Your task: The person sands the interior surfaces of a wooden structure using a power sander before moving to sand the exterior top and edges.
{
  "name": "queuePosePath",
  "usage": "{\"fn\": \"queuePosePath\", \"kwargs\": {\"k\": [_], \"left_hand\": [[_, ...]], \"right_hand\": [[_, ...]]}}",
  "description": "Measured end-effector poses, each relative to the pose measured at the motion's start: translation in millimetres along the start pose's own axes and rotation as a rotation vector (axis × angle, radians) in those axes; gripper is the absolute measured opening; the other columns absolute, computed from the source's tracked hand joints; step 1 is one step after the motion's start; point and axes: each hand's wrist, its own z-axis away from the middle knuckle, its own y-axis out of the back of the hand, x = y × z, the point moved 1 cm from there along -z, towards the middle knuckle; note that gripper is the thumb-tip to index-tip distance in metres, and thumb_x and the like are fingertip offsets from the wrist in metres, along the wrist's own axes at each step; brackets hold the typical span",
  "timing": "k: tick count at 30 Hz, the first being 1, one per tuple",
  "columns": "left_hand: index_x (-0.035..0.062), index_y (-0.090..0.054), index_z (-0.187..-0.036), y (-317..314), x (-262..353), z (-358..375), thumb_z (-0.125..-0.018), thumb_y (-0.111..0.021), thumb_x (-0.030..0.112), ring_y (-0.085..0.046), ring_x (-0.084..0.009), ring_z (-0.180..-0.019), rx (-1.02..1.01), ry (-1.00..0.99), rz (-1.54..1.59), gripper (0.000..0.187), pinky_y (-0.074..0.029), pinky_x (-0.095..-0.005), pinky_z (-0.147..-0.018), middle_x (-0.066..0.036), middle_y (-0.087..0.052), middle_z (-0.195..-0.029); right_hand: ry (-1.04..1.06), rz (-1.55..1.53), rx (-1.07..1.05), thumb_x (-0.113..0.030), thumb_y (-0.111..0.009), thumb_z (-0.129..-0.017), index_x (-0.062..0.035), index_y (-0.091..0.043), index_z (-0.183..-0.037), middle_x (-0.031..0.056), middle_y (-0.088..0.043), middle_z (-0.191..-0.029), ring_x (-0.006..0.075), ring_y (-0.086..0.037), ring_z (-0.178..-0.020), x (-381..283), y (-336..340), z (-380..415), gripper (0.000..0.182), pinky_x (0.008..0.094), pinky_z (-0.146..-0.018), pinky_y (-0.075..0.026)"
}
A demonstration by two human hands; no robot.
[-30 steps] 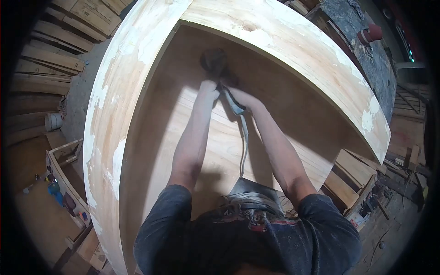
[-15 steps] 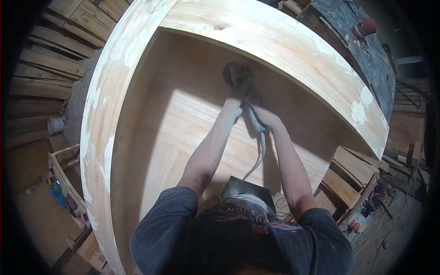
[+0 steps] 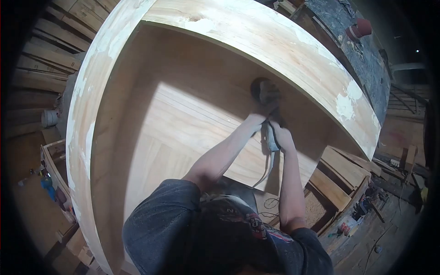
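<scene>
Inside a large wooden cabinet (image 3: 183, 110), a dark power sander (image 3: 256, 88) with a round disc rests against the shaded inner panel. My left hand (image 3: 269, 98) is closed over the front of the tool, near the disc; shadow and blur soften its fingers. Behind it, my right hand (image 3: 285, 139) grips the rear body. A pale cord or strap (image 3: 270, 167) trails from the tool toward my waist. Pale filler patches (image 3: 346, 104) mark the cabinet's outer frame.
Stacked boards (image 3: 50, 46) stand at the left, near a white bucket (image 3: 49, 118). At upper right, a reddish pot (image 3: 359, 29) sits on a worn blue-grey table (image 3: 337, 27). Wood pieces (image 3: 329, 188) and tools (image 3: 366, 204) lie at lower right.
Both hands and the sander have moved right and somewhat down along the inner panel. The view has shifted slightly, so the cabinet appears further left.
</scene>
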Motion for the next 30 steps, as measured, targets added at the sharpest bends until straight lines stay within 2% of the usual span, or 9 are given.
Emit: {"fn": "queuePosePath", "kwargs": {"k": [3, 6, 9, 16, 20, 24, 26, 28, 30], "left_hand": [[-0.0023, -0.059, -0.132, -25, -20, 2, -0.082, -0.088, 0.034, -0.067, -0.0192, -0.102, -0.016, 0.132, -0.154, 0.069, -0.057, -0.0329, -0.087, -0.012, -0.069, -0.118], [-0.0025, -0.061, -0.131, -61, 15, 51, -0.082, -0.087, 0.039, -0.068, -0.0191, -0.102, -0.07, 0.38, -0.097, 0.069, -0.057, -0.0337, -0.086, -0.013, -0.069, -0.12], [-0.0017, -0.065, -0.125, -64, 7, 49, -0.082, -0.085, 0.044, -0.069, -0.0181, -0.097, -0.131, 0.334, -0.257, 0.065, -0.057, -0.0328, -0.081, -0.012, -0.071, -0.112], [-0.0003, -0.072, -0.113, 5, -24, 40, -0.086, -0.081, 0.047, -0.071, -0.017, -0.085, -0.123, 0.458, -0.379, 0.055, -0.055, -0.0315, -0.074, -0.009, -0.075, -0.097], [0.0018, -0.068, -0.12, 68, 30, 75, -0.09, -0.08, 0.042, -0.072, -0.0189, -0.086, -0.04, 0.229, -0.046, 0.051, -0.058, -0.0325, -0.078, -0.011, -0.075, -0.096], [0.001, -0.058, -0.133, 133, 59, 110, -0.092, -0.08, 0.037, -0.068, -0.0197, -0.103, 0.134, 0.043, 0.091, 0.059, -0.055, -0.0343, -0.092, -0.012, -0.069, -0.116], [0.0013, -0.058, -0.134, 164, 67, 126, -0.095, -0.078, 0.036, -0.067, -0.0211, -0.108, 0.239, -0.002, 0.209, 0.056, -0.054, -0.0345, -0.095, -0.011, -0.066, -0.121], [0.0007, -0.058, -0.134, 179, 79, 155, -0.096, -0.076, 0.036, -0.068, -0.0217, -0.107, 0.192, -0.325, 0.052, 0.055, -0.054, -0.0348, -0.094, -0.011, -0.068, -0.119], [0.0004, -0.059, -0.133, 180, 95, 164, -0.095, -0.077, 0.037, -0.068, -0.0214, -0.106, 0.198, -0.263, 0.067, 0.055, -0.055, -0.0347, -0.093, -0.011, -0.068, -0.117]], "right_hand": [[-0.062, 0.103, 0.172, -0.06, -0.063, -0.095, 0.0034, -0.075, -0.092, 0.0129, -0.072, -0.085, 0.019, -0.066, -0.069, -12, 20, 34, 0.064, 0.0341, -0.069, -0.054], [-0.156, -0.235, 0.145, -0.056, -0.06, -0.099, 0.0007, -0.072, -0.097, 0.0105, -0.07, -0.082, 0.0178, -0.066, -0.068, -24, 27, 70, 0.058, 0.0333, -0.064, -0.054], [-0.073, -0.487, 0.113, -0.049, -0.058, -0.104, -0.0011, -0.067, -0.106, 0.0092, -0.068, -0.083, 0.0177, -0.066, -0.066, 8, 26, 69, 0.049, 0.0325, -0.06, -0.057], [-0.019, -0.552, 0.118, -0.043, -0.055, -0.106, -0.0055, -0.058, -0.125, 0.009, -0.065, -0.09, 0.0165, -0.066, -0.07, -13, -40, 68, 0.042, 0.0309, -0.059, -0.057], [0.052, -0.337, -0.094, -0.04, -0.057, -0.106, -0.0043, -0.058, -0.133, 0.0082, -0.066, -0.102, 0.0159, -0.066, -0.082, -55, -90, 62, 0.045, 0.0319, -0.07, -0.058], [0.257, -0.056, -0.132, -0.048, -0.068, -0.097, -0.0018, -0.054, -0.144, 0.0193, -0.069, -0.123, 0.0313, -0.066, -0.116, -87, -145, 51, 0.068, 0.0424, -0.099, -0.051], [0.285, -0.048, -0.216, -0.056, -0.068, -0.093, -0.0016, -0.055, -0.142, 0.0255, -0.068, -0.128, 0.0382, -0.065, -0.122, -105, -173, 52, 0.074, 0.0458, -0.102, -0.049], [0.255, 0.025, -0.27, -0.059, -0.067, -0.093, -0.0017, -0.055, -0.141, 0.0265, -0.067, -0.129, 0.0397, -0.064, -0.123, -126, -195, 51, 0.076, 0.0459, -0.103, -0.048], [0.226, 0.105, -0.338, -0.061, -0.066, -0.092, -0.0018, -0.056, -0.14, 0.0274, -0.066, -0.13, 0.0413, -0.063, -0.124, -128, -199, 50, 0.077, 0.046, -0.104, -0.048]]}}
